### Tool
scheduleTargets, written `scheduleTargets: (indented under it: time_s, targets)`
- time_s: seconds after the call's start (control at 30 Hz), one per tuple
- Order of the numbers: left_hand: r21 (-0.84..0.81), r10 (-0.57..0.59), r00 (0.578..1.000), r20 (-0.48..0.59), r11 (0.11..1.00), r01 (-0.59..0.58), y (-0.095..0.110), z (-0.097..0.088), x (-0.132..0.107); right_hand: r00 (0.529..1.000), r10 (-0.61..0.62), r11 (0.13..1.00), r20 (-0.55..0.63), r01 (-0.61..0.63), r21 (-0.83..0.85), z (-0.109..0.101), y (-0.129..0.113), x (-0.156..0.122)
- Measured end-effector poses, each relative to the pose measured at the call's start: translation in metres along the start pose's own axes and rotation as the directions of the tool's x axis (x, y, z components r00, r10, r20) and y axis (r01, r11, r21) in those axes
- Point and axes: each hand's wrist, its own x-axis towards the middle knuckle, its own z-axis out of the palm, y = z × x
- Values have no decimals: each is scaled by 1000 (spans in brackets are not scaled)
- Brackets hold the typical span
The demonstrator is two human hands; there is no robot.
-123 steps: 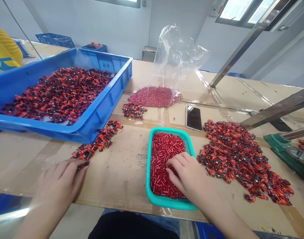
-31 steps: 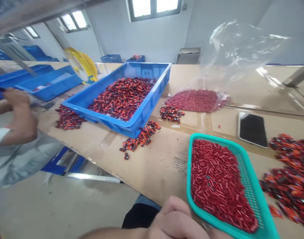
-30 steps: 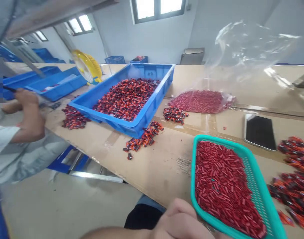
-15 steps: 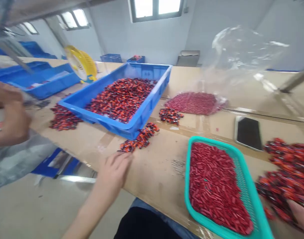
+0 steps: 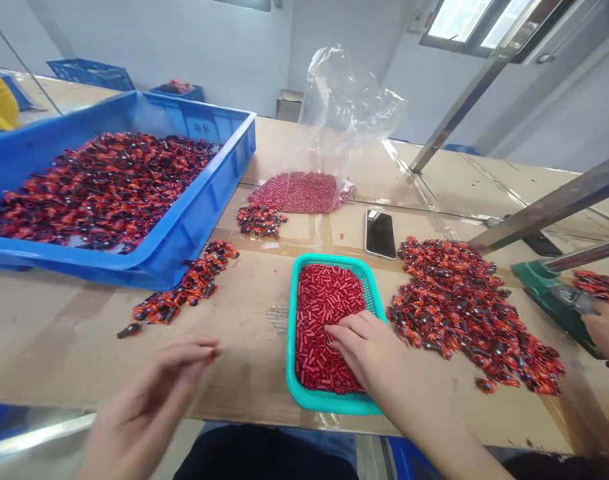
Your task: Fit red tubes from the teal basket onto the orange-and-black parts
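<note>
My right hand (image 5: 367,350) reaches into a teal plastic basket (image 5: 290,347) of short red tubes (image 5: 322,313). Its fingers are bent together and touch the tubes; what they pinch, if anything, is hidden. Over the cardboard-covered table, left of the basket, my left hand (image 5: 159,393) is raised with thumb and fingertips pressed together. Motion blurs it, and a reddish speck at the tips is too small to name. Near it runs a line of small orange-and-black parts (image 5: 189,290). Right of the basket lies a big heap of similar parts (image 5: 454,307).
A blue tray (image 5: 184,227) full of orange-and-black parts stands left. Behind the basket are a clear bag (image 5: 304,190) of red tubes, a small pile of parts (image 5: 260,220) and a phone (image 5: 379,235). At right, another person's hand (image 5: 607,327) is by a green tool (image 5: 559,300). Metal posts cross there.
The view has swung right. My right hand has moved from the heap of parts into the basket. My left hand has left the line of parts and is lifted, fingertips together.
</note>
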Motion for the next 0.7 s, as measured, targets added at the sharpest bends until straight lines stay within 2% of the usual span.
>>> scheduleTargets:
  time_s: [0.07,0.1,0.13,0.23,0.3,0.4,0.5,0.6,0.67,0.7]
  targets:
    - [-214,-26,995,95,976,46,23,19,3,1000,-11,1000,16,11,-12,13,1,4]
    - [-328,-25,998,61,944,44,33,27,4,1000,-16,1000,18,16,-13,19,3,5]
    - [-399,-23,995,100,915,61,42,34,5,1000,-22,1000,18,22,-8,24,5,4]
    - [-501,19,994,111,865,40,60,48,5,999,-42,999,7,42,29,34,11,2]
    - [-524,58,996,66,852,-15,66,53,2,999,-45,997,-7,45,69,33,12,1]
    - [-547,163,987,10,827,-131,69,55,-2,998,-34,987,-46,40,157,18,6,1]
    - [-568,274,962,-21,788,-237,69,57,-1,997,-6,953,-76,28,300,-11,-9,-1]
    - [-569,319,947,-44,771,-286,73,59,1,994,48,825,-101,17,565,-39,-29,-2]
    - [-560,319,946,-50,776,-291,76,60,2,992,8,737,-126,79,671,-50,-39,-2]
    - [-551,319,946,-52,781,-294,78,60,2,989,-36,727,-144,125,675,-52,-43,-1]
